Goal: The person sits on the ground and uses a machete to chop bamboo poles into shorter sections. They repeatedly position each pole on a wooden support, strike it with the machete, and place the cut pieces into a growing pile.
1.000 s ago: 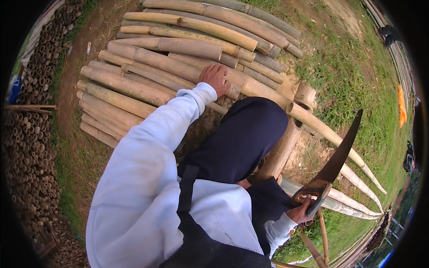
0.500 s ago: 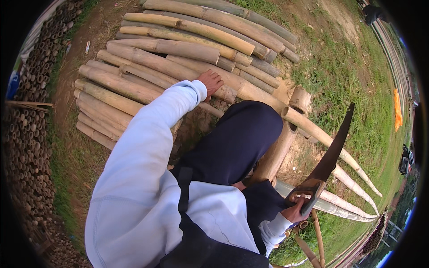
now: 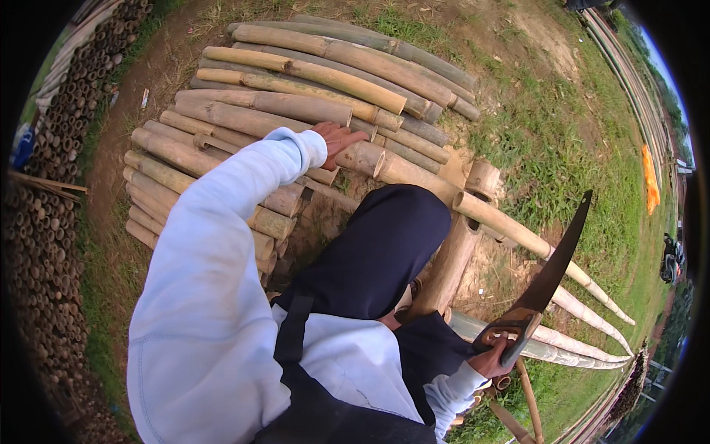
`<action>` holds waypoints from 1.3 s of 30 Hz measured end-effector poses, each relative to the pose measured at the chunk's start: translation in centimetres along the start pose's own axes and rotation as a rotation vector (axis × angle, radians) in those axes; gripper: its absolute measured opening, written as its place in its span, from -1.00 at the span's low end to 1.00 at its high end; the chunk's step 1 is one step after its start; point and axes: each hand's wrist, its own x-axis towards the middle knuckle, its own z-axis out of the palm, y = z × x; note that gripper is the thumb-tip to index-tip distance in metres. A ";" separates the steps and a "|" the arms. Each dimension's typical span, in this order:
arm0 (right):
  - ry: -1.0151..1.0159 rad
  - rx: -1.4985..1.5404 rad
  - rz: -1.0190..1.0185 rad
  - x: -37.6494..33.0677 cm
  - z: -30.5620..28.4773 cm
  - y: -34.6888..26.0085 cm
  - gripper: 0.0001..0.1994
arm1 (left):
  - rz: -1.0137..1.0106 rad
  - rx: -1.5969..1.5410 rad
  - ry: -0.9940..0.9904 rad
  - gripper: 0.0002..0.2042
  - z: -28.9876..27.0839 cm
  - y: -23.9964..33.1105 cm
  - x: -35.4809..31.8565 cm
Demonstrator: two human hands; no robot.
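Observation:
My left hand (image 3: 337, 140) is closed over a bamboo pole (image 3: 362, 158) near its cut end, the index finger stretched out. That end lies against a longer bamboo pole (image 3: 418, 177), which runs toward the right. At lower right, my right hand (image 3: 491, 360) grips the handle of a handsaw (image 3: 551, 274). The dark blade points up and away, with its tip over the grass. Underneath the longer pole lies a thick bamboo log (image 3: 449, 270) with a hole near its far end. Part of the left-hand grip is hidden by the fingers and sleeve.
Cut bamboo lengths (image 3: 318, 52) lie side by side ahead and to the left. Thin bamboo poles (image 3: 577, 277) stretch right across the grass. Stacked bamboo ends (image 3: 48, 274) line the far left. An orange cloth (image 3: 651, 177) lies at the far right.
My left hand and the bamboo pole under it have shifted slightly relative to the pile, the pole's end nearer the longer pole. The handsaw stays in my right hand; the whole view has shifted a little.

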 end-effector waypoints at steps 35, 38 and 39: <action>0.087 0.044 0.002 -0.2 -1.6 -1.7 -0.92 | -0.644 -0.083 0.435 -0.81 -2.5 -5.8 0.3; 0.037 0.038 -0.009 -0.3 -1.1 -2.1 -0.89 | -0.859 -0.230 0.537 -0.79 1.0 -9.2 -3.5; 0.024 0.037 -0.009 -0.4 -0.7 -2.2 -0.88 | -0.898 -0.256 0.556 -0.75 2.4 -10.7 -4.9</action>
